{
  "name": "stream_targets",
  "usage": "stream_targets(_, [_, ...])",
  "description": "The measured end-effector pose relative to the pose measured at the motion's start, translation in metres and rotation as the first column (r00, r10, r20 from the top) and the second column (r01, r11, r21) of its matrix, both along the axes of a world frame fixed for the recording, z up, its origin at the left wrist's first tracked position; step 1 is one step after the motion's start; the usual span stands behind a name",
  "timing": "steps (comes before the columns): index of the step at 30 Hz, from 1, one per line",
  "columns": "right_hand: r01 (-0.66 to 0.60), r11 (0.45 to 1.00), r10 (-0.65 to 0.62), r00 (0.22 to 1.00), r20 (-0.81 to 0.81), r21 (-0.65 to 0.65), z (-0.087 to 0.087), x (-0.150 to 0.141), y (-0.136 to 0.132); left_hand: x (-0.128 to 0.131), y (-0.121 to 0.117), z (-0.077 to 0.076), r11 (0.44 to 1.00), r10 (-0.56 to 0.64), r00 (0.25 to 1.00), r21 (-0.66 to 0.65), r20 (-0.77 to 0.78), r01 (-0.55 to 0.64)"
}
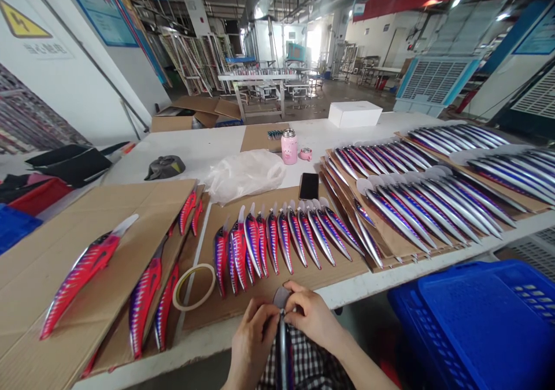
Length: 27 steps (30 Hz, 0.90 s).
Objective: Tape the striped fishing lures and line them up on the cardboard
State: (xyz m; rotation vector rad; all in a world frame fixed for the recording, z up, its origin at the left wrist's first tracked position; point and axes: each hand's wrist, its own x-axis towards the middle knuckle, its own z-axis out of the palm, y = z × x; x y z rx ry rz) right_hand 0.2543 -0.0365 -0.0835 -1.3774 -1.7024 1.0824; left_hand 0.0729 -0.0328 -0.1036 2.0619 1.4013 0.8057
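Note:
Close to my body, at the front edge of the table, both hands are closed on one fishing lure (284,352). Its silvery, dark-backed body points down towards my lap, and its rounded clear lip (281,297) sticks up between my fingers. My left hand (252,338) pinches the lure just below the lip. From the other side, my right hand (313,315) has its thumb and fingers at the lip and its base. What lies between the fingertips is too small to make out. Just beyond my hands, a row of red and purple lures (284,240) rests on cardboard (333,271).
A masking tape roll (176,292) lies left of the row, near larger red lures (80,280) on cardboard. Many silver-purple lures (399,214) fill the right side. Behind are a phone (309,186), plastic bag (245,173), pink bottle (289,149) and white box (354,114). Blue crates (489,315) stand lower right.

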Motion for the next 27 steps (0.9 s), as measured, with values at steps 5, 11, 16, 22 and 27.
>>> stream_targets(5, [-0.028,0.999,0.028,0.999,-0.028,0.027,0.007,0.000,0.003,0.001,0.000,0.001,1.000,0.007,1.000,0.010,0.013,-0.007])
stream_targets(11, [0.043,0.999,-0.043,0.999,0.015,0.010,0.001,-0.007,0.003,0.001,0.000,0.002,1.000,0.001,1.000,0.016,0.025,-0.001])
stream_targets(16, [0.177,0.984,-0.177,0.980,0.089,0.006,-0.008,-0.018,0.001,0.000,0.001,0.001,1.000,-0.019,0.999,0.018,0.041,0.018])
stream_targets(22, [0.226,0.966,-0.243,0.961,0.135,0.129,-0.023,-0.027,-0.028,-0.002,0.000,0.000,0.999,-0.020,0.998,0.028,0.061,0.018])
stream_targets(27, [0.237,0.925,-0.318,0.912,0.261,0.299,-0.068,-0.058,-0.073,-0.002,0.000,-0.002,0.999,-0.031,0.996,0.042,0.083,0.028])
